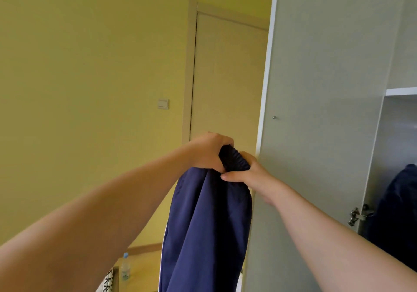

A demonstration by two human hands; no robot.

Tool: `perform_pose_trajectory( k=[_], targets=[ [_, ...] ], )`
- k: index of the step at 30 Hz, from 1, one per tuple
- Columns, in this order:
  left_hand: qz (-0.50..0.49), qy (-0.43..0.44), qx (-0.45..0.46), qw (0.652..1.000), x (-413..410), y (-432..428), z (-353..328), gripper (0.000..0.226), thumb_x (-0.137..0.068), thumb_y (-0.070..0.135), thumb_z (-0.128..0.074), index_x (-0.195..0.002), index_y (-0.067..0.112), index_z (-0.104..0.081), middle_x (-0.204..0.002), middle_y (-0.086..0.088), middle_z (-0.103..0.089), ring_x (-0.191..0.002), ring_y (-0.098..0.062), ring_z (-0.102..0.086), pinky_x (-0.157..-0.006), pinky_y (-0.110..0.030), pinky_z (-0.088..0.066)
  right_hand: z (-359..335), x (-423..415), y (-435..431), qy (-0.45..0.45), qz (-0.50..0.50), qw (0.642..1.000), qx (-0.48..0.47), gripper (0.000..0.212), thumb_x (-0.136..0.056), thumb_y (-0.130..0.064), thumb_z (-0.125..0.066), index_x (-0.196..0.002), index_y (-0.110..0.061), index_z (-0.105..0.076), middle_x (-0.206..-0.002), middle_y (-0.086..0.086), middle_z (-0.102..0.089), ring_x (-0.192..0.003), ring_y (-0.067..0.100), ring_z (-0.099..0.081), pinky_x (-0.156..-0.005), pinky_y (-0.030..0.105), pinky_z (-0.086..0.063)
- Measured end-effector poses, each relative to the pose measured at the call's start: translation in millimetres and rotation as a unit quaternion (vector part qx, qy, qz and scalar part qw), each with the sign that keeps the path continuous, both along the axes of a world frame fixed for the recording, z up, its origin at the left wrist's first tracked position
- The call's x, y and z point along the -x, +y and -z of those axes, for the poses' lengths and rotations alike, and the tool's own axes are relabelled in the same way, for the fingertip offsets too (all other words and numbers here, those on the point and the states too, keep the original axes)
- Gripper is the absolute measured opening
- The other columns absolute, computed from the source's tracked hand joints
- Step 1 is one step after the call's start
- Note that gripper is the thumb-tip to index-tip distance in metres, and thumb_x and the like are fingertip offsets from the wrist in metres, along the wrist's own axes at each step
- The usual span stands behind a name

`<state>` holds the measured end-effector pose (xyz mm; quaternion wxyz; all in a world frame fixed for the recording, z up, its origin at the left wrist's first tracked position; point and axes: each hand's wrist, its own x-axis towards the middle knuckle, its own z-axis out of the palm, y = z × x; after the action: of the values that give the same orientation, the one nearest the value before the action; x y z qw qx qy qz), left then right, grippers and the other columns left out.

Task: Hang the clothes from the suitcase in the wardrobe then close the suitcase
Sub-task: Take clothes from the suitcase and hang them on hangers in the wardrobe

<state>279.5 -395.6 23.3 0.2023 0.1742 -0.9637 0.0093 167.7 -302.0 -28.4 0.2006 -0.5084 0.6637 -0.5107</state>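
While both arms reach up and forward, left hand (208,150) and right hand (247,175) grip the bunched ribbed top edge of a navy garment (207,224), hands touching each other at the bunch. Left hand fingers curl over the top of the ribbed band from the far side, thumb side toward camera. Right hand fingers wrap the band from the right, thumb (232,176) pressed flat across the fabric just below the band. Rest of the garment hangs straight down between the forearms and runs out of the bottom of the frame; thin white stripe (164,246) down its left edge. Cannot tell whether it is trousers or a jacket. Garment sits just left of the open wardrobe door (316,111), its right edge overlapping the door edge in view; touching or not, cannot tell. Small metal stud (274,117) on the door's inner face, hinge (359,215) lower right. Wardrobe (376,147) at far right with a white shelf (401,91) and a dark garment (397,212) inside below it. Behind: yellow wall (90,66), closed beige room door (225,77), light switch (163,104) left of it, water bottle (125,267) low down near the floor, black-and-white patterned item (108,280) at bottom edge, unclear what.
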Motion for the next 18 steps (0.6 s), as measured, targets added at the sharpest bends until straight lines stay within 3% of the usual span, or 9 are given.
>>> perform_pose_trajectory(
  k=[2,4,7,10,13,16,18],
  targets=[
    [-0.012,0.007,0.016,1.0,6.5,4.9,2.2,0.033,-0.067,0.025,-0.075,-0.088,0.026,-0.048,-0.081,0.005,-0.054,-0.078,-0.018,-0.05,-0.065,-0.032,-0.048,-1.6,3.9,6.1,0.03,0.046,0.998,-0.003,0.025,-0.071,-0.011,-0.077,-0.085,-0.022,-0.059,-0.096,0.005,-0.066,-0.091,0.022,-0.063,-0.083,0.035,-0.05],
    [-0.037,0.015,0.046,0.998,13.5,13.1,4.8,0.035,-0.067,0.034,-0.074,-0.091,0.024,-0.05,-0.081,0.005,-0.054,-0.08,-0.021,-0.054,-0.071,-0.036,-0.051,-4.2,9.1,14.3,0.05,0.093,0.994,0.017,0.022,-0.069,-0.008,-0.076,-0.078,-0.017,-0.058,-0.085,0.005,-0.064,-0.083,0.024,-0.061,-0.077,0.035,-0.05],
    [-0.06,-0.031,0.061,0.996,22.5,28.8,4.1,0.05,-0.068,0.051,-0.073,-0.104,0.023,-0.051,-0.088,0.006,-0.057,-0.086,-0.021,-0.055,-0.078,-0.033,-0.043,-5.7,15.5,31.6,0.074,0.166,0.982,0.053,0.017,-0.067,-0.006,-0.071,-0.075,-0.013,-0.058,-0.073,0.002,-0.059,-0.074,0.024,-0.056,-0.067,0.031,-0.043],
    [-0.051,-0.079,-0.064,0.993,22.4,37.7,0.3,0.04,-0.074,0.046,-0.073,-0.094,0.02,-0.051,-0.09,0.003,-0.056,-0.086,-0.02,-0.052,-0.076,-0.031,-0.041,-1.1,27.6,51.4,0.076,0.23,0.967,0.08,0.016,-0.068,-0.006,-0.068,-0.081,-0.009,-0.059,-0.074,0.002,-0.061,-0.074,0.025,-0.057,-0.064,0.03,-0.043],
    [-0.035,-0.073,-0.262,0.962,23.3,43.1,2.5,0.02,-0.084,0.03,-0.067,-0.091,0.017,-0.053,-0.088,0.0,-0.057,-0.076,-0.017,-0.053,-0.065,-0.025,-0.046,8.4,43.9,73.6,0.083,0.283,0.952,0.087,0.016,-0.069,-0.006,-0.064,-0.076,-0.01,-0.05,-0.068,-0.001,-0.053,-0.07,0.024,-0.051,-0.061,0.03,-0.038],
    [-0.059,-0.05,-0.305,0.949,36.7,54.4,10.7,0.01,-0.09,0.017,-0.056,-0.094,0.014,-0.047,-0.077,-0.004,-0.048,-0.058,-0.016,-0.041,-0.044,-0.021,-0.033,14.4,53.5,84.6,0.124,0.328,0.934,0.061,0.024,-0.068,-0.011,-0.064,-0.07,-0.019,-0.042,-0.073,0.001,-0.055,-0.076,0.029,-0.055,-0.062,0.031,-0.037],
    [-0.047,0.004,-0.362,0.931,52.6,66.7,16.6,0.009,-0.09,0.011,-0.051,-0.096,0.011,-0.044,-0.072,-0.006,-0.039,-0.051,-0.016,-0.031,-0.042,-0.022,-0.024,15.4,62.4,95.9,0.128,0.368,0.919,0.057,0.023,-0.068,-0.016,-0.062,-0.069,-0.022,-0.041,-0.084,0.008,-0.06,-0.081,0.032,-0.057,-0.06,0.03,-0.038]
  ],
)
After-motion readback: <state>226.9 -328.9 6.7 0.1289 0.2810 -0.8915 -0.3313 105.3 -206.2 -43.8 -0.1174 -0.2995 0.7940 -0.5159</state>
